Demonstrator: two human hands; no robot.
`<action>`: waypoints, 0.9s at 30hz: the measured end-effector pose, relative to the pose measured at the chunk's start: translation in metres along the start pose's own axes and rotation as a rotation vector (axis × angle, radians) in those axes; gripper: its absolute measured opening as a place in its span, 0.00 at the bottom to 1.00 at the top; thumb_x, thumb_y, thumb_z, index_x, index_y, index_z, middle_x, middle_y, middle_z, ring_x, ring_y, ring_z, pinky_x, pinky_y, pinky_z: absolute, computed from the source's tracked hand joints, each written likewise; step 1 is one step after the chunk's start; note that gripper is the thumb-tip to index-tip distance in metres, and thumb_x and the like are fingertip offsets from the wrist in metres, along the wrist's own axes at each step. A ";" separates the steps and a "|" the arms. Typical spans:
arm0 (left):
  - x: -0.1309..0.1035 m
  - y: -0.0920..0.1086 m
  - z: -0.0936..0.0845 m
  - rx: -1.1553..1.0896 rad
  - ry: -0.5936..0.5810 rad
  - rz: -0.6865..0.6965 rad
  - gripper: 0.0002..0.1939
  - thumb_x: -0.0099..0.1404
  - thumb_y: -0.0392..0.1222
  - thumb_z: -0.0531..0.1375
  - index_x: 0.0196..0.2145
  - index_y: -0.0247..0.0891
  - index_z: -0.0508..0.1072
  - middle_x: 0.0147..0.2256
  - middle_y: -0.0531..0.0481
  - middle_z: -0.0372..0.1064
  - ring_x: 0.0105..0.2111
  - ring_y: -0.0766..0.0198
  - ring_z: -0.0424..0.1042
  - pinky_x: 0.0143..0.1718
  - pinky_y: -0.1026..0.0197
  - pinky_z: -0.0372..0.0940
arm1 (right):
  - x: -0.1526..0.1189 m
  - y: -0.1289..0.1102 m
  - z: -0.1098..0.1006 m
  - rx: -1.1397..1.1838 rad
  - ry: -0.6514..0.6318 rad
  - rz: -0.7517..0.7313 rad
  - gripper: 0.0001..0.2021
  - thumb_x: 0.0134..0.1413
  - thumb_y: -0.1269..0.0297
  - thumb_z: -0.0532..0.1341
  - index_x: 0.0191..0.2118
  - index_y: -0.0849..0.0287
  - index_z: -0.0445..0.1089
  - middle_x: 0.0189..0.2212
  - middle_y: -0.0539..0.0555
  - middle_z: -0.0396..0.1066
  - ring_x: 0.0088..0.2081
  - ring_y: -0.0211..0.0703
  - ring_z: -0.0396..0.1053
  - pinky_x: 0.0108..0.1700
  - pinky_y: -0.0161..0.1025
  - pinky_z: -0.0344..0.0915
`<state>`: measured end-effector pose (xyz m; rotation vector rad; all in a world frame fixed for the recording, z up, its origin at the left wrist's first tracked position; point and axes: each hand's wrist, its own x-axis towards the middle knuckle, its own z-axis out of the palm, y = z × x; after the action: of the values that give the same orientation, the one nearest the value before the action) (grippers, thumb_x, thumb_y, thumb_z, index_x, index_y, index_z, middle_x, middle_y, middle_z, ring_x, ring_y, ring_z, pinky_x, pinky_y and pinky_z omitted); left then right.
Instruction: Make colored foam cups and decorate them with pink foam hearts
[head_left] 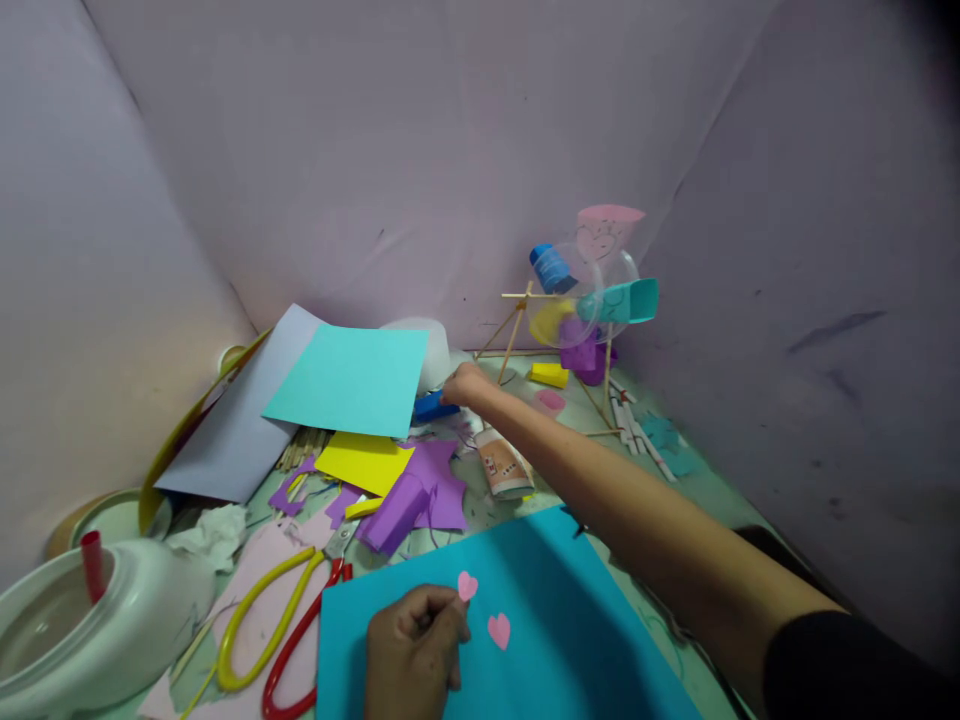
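My left hand pinches a small pink paper heart between thumb and forefinger. Beneath it lies a large blue sheet, with a second pink heart lying flat to the right. My right arm stretches across the workspace, and my right hand is closed at the far end, touching or right beside a dark blue object. Whatever its fingertips grip is too hidden to make out. Close below that hand stands a tilted, printed paper cup.
Red-and-yellow-handled scissors lie left of the blue sheet. Behind are purple paper, yellow paper and a turquoise sheet. A stick-framed wheel of colored cups stands back right. A white pot sits front left.
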<state>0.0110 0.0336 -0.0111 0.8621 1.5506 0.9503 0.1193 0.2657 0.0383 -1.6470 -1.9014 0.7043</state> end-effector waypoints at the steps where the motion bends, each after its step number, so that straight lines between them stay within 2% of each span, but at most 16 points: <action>1: 0.000 0.000 0.000 -0.001 0.003 -0.003 0.16 0.48 0.50 0.60 0.13 0.37 0.65 0.10 0.59 0.52 0.12 0.73 0.51 0.15 0.67 0.44 | -0.001 -0.003 -0.006 -0.009 -0.003 0.037 0.14 0.61 0.62 0.57 0.50 0.61 0.65 0.48 0.56 0.67 0.44 0.47 0.69 0.44 0.48 0.69; 4: -0.001 0.000 0.002 -0.020 0.008 0.010 0.17 0.48 0.49 0.61 0.12 0.37 0.64 0.09 0.59 0.51 0.12 0.73 0.51 0.15 0.68 0.43 | -0.016 -0.015 -0.039 -0.037 0.023 0.082 0.12 0.58 0.64 0.60 0.46 0.63 0.67 0.42 0.55 0.70 0.40 0.44 0.70 0.41 0.45 0.69; 6: -0.003 0.000 0.002 -0.051 0.011 0.012 0.17 0.48 0.49 0.62 0.12 0.37 0.64 0.09 0.59 0.52 0.12 0.74 0.50 0.14 0.68 0.43 | -0.044 -0.022 -0.070 -0.015 0.083 0.034 0.14 0.49 0.71 0.65 0.43 0.64 0.68 0.33 0.52 0.71 0.36 0.43 0.70 0.39 0.41 0.68; 9: -0.004 0.000 -0.001 -0.166 0.035 0.025 0.15 0.47 0.49 0.63 0.15 0.35 0.68 0.09 0.58 0.54 0.12 0.74 0.50 0.14 0.69 0.45 | -0.113 -0.022 -0.107 0.184 0.188 -0.157 0.16 0.45 0.71 0.65 0.43 0.61 0.67 0.29 0.50 0.68 0.32 0.41 0.69 0.33 0.37 0.66; 11: -0.002 -0.002 -0.005 -0.254 0.075 0.079 0.13 0.46 0.49 0.65 0.19 0.35 0.72 0.10 0.58 0.57 0.13 0.73 0.53 0.15 0.69 0.49 | -0.167 -0.013 -0.113 0.275 0.145 -0.202 0.16 0.44 0.68 0.66 0.42 0.58 0.68 0.29 0.50 0.68 0.32 0.42 0.69 0.33 0.38 0.66; 14: 0.002 -0.008 -0.010 -0.318 0.155 0.150 0.14 0.42 0.49 0.68 0.22 0.36 0.74 0.14 0.55 0.65 0.15 0.69 0.61 0.16 0.68 0.58 | -0.230 0.008 -0.087 0.368 -0.002 -0.137 0.14 0.45 0.65 0.67 0.40 0.54 0.70 0.30 0.50 0.70 0.34 0.43 0.69 0.37 0.40 0.66; 16: 0.005 -0.015 -0.010 -0.330 0.215 0.146 0.16 0.40 0.49 0.69 0.24 0.36 0.75 0.19 0.52 0.71 0.19 0.64 0.69 0.20 0.64 0.64 | -0.250 0.021 -0.057 0.390 -0.075 -0.063 0.15 0.43 0.68 0.68 0.40 0.54 0.70 0.30 0.49 0.69 0.34 0.43 0.69 0.38 0.40 0.66; 19: 0.005 -0.024 -0.005 -0.291 0.245 0.164 0.15 0.45 0.50 0.67 0.28 0.37 0.75 0.26 0.48 0.76 0.28 0.58 0.75 0.30 0.59 0.70 | -0.255 0.030 -0.016 0.432 -0.039 -0.015 0.17 0.41 0.73 0.69 0.40 0.57 0.70 0.28 0.49 0.68 0.33 0.42 0.68 0.39 0.41 0.65; 21: 0.001 -0.026 0.000 -0.237 0.227 0.211 0.13 0.50 0.50 0.64 0.28 0.38 0.75 0.28 0.47 0.76 0.30 0.57 0.76 0.32 0.58 0.71 | -0.253 0.030 0.001 0.446 0.016 -0.049 0.18 0.40 0.73 0.69 0.41 0.58 0.70 0.29 0.50 0.68 0.33 0.43 0.68 0.40 0.43 0.64; 25: -0.011 -0.013 0.008 -0.131 0.274 0.356 0.10 0.55 0.48 0.60 0.26 0.39 0.75 0.26 0.47 0.75 0.26 0.58 0.74 0.28 0.58 0.70 | -0.255 0.022 0.017 0.637 0.057 -0.079 0.18 0.40 0.73 0.69 0.41 0.57 0.69 0.30 0.50 0.69 0.34 0.44 0.68 0.39 0.43 0.65; 27: -0.016 -0.003 0.010 -0.078 0.286 0.396 0.11 0.57 0.48 0.58 0.24 0.40 0.74 0.24 0.48 0.74 0.24 0.59 0.73 0.25 0.59 0.69 | -0.259 0.018 0.022 0.835 0.049 -0.010 0.22 0.39 0.73 0.69 0.44 0.54 0.67 0.37 0.52 0.70 0.39 0.45 0.69 0.42 0.43 0.66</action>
<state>0.0233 0.0191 -0.0084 1.0334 1.5981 1.4625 0.1494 0.0106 -0.0033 -1.0937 -1.2876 1.2235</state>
